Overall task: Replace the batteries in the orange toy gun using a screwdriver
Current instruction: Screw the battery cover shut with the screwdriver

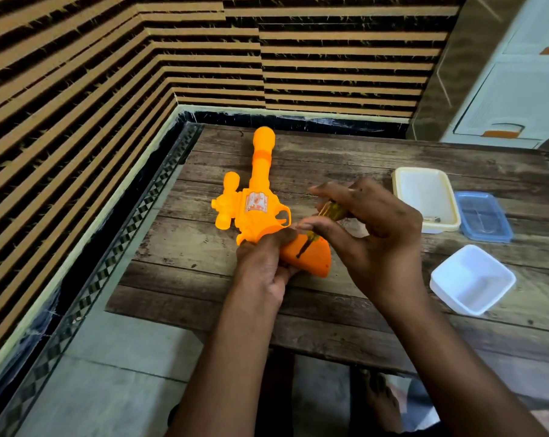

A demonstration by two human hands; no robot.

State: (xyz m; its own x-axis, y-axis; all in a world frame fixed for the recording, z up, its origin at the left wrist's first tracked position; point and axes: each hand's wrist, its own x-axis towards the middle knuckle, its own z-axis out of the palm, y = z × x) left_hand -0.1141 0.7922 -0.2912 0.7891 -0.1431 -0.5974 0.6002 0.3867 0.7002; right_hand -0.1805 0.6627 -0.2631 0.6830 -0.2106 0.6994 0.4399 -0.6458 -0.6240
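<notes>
The orange toy gun (257, 197) lies on the wooden table (330, 310), its barrel pointing away from me and its grip towards me. My left hand (263, 263) grips the gun's handle from the left. A screwdriver (328, 212) with a yellow translucent handle is pinched in my right hand (371, 234) between thumb and fingers. Its dark shaft slants down and its tip touches the orange grip (311, 253).
A cream tub (424, 197) with a small battery-like item inside stands at the right, a blue lid (484, 216) beside it. A white square tub (471, 279) sits nearer me on the right. Striped walls close in behind and on the left.
</notes>
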